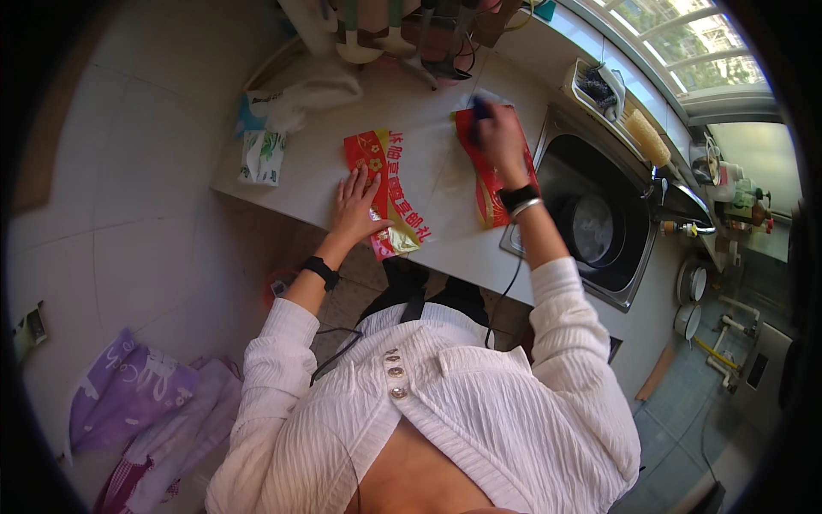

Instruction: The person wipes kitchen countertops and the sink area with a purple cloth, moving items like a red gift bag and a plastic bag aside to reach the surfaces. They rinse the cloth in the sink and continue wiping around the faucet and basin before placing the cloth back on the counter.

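Observation:
My left hand (356, 204) lies on a red and gold plastic packaging piece (385, 186), fingers spread and thumb pressed across it. Large red printed characters run along that piece's right side. Further right, my right hand (504, 141) is closed around a dark blue object (478, 115), blurred and partly covered by the fingers, so its kind is unclear. Beneath that hand a second red and gold packaging piece (491, 193) stretches towards the counter's front edge, beside the sink. Both pieces lie on the white countertop (437, 173).
A metal sink (594, 283) with a round pan (592, 228) inside is at the right. Tissue packs (262, 157) and a white cloth (314, 96) lie at the left. Ladles and other utensils (359, 48) hang at the back. A black cable (510, 286) crosses the front edge.

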Demonstrator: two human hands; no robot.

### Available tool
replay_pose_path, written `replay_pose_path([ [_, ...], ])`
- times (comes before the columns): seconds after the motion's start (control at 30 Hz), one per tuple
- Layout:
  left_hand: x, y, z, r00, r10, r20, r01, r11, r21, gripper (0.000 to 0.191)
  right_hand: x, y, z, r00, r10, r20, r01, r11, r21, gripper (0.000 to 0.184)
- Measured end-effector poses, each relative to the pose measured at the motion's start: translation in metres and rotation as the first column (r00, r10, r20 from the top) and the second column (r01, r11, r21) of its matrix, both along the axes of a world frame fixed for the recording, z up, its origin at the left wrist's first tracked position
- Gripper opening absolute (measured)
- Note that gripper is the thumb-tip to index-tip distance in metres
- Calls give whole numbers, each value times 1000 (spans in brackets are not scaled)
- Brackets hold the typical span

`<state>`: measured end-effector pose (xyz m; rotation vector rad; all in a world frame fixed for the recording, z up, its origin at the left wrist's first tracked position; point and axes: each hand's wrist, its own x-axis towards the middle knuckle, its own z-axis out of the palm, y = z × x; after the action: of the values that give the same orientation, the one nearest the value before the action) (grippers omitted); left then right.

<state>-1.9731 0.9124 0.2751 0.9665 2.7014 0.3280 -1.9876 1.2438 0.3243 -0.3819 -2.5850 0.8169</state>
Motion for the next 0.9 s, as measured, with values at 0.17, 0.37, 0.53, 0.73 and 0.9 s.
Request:
replay_pose_path([
  [0.17, -5, 6, 8, 991, 14, 134, 17, 973, -229, 114, 12, -200, -30, 899, 434, 62, -434, 862, 261, 42],
  [0.37, 0, 1, 6, 999, 0, 35, 2, 998, -61, 117, -15, -79, -69, 943, 334, 0, -325, 916, 237, 37],
  [0.53, -5, 0, 3, 998, -16, 53, 17, 999, -27, 113, 24, 66, -25, 980, -106, 169, 37, 930, 365, 22],
  [0.73, -28, -11, 1, 979, 16, 202, -21, 1000, 23, 68, -1, -47, -20, 967, 163, 196, -136, 980, -143, 37],
  [0.9, -30, -17, -8, 986, -9, 169, -9, 994, 105, 70, 63, -203, -47, 935, 321, 150, -334, 940, 68, 71],
])
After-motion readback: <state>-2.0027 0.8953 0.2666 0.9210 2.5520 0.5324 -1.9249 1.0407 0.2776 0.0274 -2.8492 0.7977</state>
